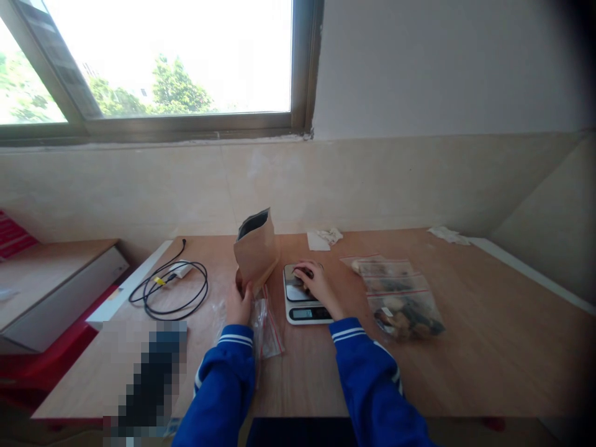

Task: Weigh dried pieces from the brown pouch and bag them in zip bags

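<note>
— Brown paper bag [256, 248] stands upright and open-topped on a wooden table [465, 347], just left of a small kitchen scale [305, 298]. Who holds it?

— The person's left hand [239, 304] grips the bag at its base, fingers wrapped around the bottom edge. A clear zip pouch [266, 326] lies flat just beside that hand, left of the scale.

— And the other hand?

— The right hand [316, 282] rests on the scale's platform, fingers curled over something small and dark; whether it is actually pinched cannot be told. Both arms wear blue sleeves with white stripes.

— What else lies around the scale?

— To its right, several clear bags of dried goods [400, 298] overlap. Far to its left, a coiled black cable [172, 285]. Behind it, near the wall, crumpled tissue [323, 238].
</note>
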A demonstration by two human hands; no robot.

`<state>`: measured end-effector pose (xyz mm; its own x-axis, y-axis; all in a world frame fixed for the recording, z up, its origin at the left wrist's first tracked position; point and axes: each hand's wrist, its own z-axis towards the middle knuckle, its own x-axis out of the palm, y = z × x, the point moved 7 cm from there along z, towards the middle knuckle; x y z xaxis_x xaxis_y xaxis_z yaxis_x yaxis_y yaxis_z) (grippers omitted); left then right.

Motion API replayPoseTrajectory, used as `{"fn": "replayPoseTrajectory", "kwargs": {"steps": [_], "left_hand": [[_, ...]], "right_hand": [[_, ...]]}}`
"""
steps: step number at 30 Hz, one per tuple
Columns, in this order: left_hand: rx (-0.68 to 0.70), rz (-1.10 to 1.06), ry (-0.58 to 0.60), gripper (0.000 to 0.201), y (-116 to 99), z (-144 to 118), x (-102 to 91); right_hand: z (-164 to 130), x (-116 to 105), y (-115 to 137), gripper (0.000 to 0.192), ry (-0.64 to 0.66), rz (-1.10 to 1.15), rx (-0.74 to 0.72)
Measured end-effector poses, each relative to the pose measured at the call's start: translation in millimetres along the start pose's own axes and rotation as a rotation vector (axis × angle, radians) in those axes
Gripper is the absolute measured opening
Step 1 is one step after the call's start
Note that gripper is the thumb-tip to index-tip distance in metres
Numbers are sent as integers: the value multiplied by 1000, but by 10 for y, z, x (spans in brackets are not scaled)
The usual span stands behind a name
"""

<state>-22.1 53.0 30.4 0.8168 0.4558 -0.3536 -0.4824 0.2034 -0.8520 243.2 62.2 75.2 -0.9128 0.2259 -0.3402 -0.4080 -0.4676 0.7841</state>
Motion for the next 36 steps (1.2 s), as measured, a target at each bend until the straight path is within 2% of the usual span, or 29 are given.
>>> {"fn": "replayPoseTrajectory", "kwargs": {"steps": [4, 11, 13, 17, 19, 24, 30, 36], "left_hand": [[-5, 24, 5, 63, -11, -5, -3], [16, 8, 12, 62, -59, -15, -15], [27, 20, 18, 61, -78, -15, -13], [50, 6, 17, 60, -111, -6, -16], [65, -21, 10, 59, -119, -1, -21], [75, -16, 22, 58, -91, 1, -9], [3, 43, 18, 62, -19, 1, -4], [12, 85, 40, 62, -62, 0, 3]], "right_hand": [[-17, -38, -103, 29, -9, 170, 130], [-42, -270, -65, 31, -201, 231, 117], [-63, -239, -35, 31, -162, 169, 90], [-113, -89, 70, 24, -15, -131, -27], [-117, -60, 82, 24, -3, -242, -61], [-29, -135, -38, 38, -69, -251, -102], [48, -82, -253, 37, 143, -334, -64], [46, -148, -231, 27, 124, -457, -6]]}}
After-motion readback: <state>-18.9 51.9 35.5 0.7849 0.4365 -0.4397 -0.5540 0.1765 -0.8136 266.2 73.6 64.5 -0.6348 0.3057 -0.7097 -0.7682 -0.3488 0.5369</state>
